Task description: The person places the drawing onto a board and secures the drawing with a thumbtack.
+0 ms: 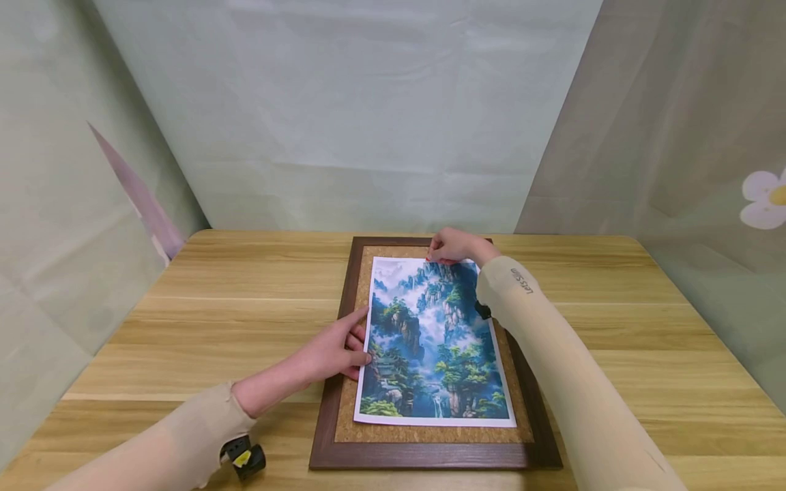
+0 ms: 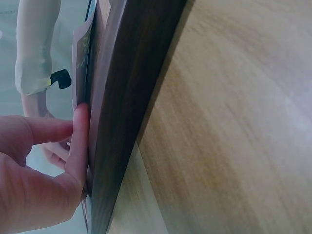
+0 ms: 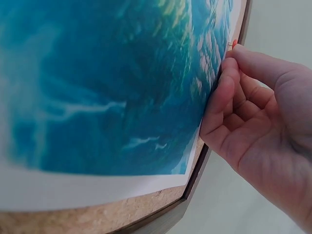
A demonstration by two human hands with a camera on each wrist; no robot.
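A dark-framed cork board [image 1: 331,409] lies flat on the wooden table [image 1: 233,307]. On its cork lies a mountain landscape print [image 1: 432,341] with a white border. My left hand [image 1: 359,344] rests at the print's left edge, its straight fingers [image 2: 78,141] pressing the paper against the board [image 2: 126,97]. My right hand [image 1: 434,257] is at the print's top edge. In the right wrist view its thumb and forefinger pinch a small red pushpin [image 3: 234,44] at the edge of the print [image 3: 107,83], above the cork [image 3: 97,214].
Pale fabric sheets [image 1: 344,116] hang close behind and on both sides of the table. The right one carries a flower pattern [image 1: 764,198]. Bare tabletop lies left and right of the board. A black wrist camera mount [image 1: 245,460] sits on my left sleeve.
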